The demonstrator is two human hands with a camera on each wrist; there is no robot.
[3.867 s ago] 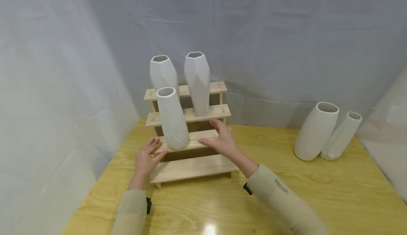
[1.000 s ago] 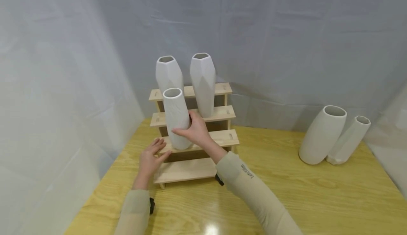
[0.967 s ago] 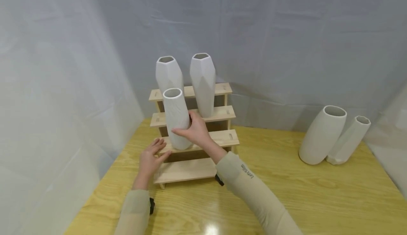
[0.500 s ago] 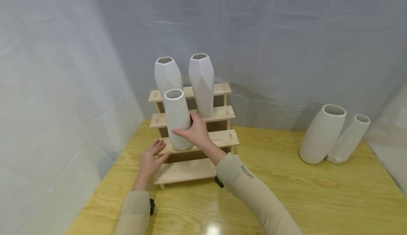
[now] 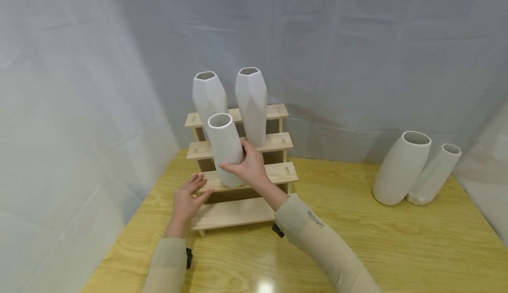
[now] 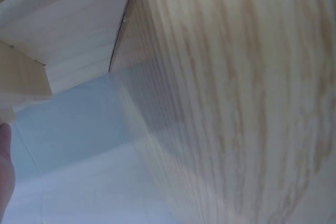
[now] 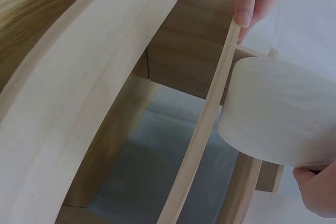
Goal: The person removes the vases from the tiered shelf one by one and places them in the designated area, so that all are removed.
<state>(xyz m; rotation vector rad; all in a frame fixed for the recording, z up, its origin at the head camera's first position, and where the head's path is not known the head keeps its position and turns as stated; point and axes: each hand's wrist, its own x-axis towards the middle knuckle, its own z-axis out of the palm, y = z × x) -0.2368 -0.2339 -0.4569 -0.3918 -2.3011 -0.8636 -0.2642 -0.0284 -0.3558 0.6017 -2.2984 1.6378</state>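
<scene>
In the head view, a white vase (image 5: 226,145) with a round mouth stands on the second step from the bottom of a wooden stepped stand (image 5: 234,213). My right hand (image 5: 251,166) grips its lower half from the right, thumb in front and fingers behind. The right wrist view shows the vase's rounded base (image 7: 278,111) just over the step. My left hand (image 5: 187,198) holds the left end of that same step, its thumb on the front edge, as the right wrist view shows. Two faceted white vases stand behind: a left one (image 5: 208,94) and a right one (image 5: 251,103).
A wide white vase (image 5: 401,169) and a slimmer one (image 5: 434,176) stand side by side at the right of the yellow wood-grain table (image 5: 341,213). A pale sheet (image 5: 357,64) hangs behind and along the left side.
From beside the vase, my right hand has moved left and taken hold of it. In the last half second, hand and vase have shifted slightly right. My left hand stays on the step.
</scene>
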